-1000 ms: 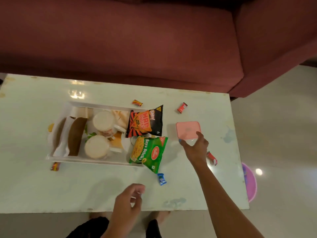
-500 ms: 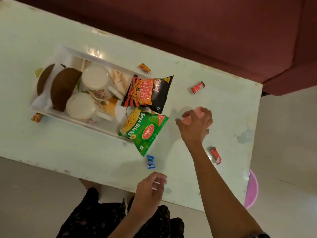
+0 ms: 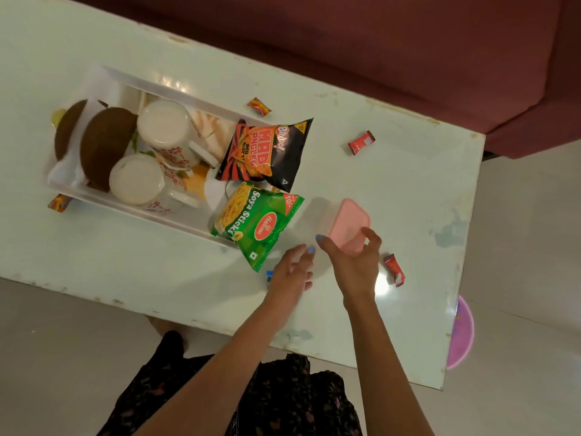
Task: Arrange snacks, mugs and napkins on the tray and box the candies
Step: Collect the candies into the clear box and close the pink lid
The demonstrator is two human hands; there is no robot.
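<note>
Pink rectangular plastic box (image 3: 348, 224) lies on the pale surface (image 3: 393, 196) beside the white tray (image 3: 188, 89); our right hand (image 3: 353, 262) cups its near end, left hand (image 3: 290, 272) open alongside, probably to unlid it for candies.

My right hand (image 3: 353, 262) is reached forward, fingers (image 3: 372, 236) spread and curled around the near end of the pink box (image 3: 347, 223), thumb out to the left. My left hand (image 3: 294, 272) is alongside, just left of it, fingers loosely extended, holding nothing.
</note>
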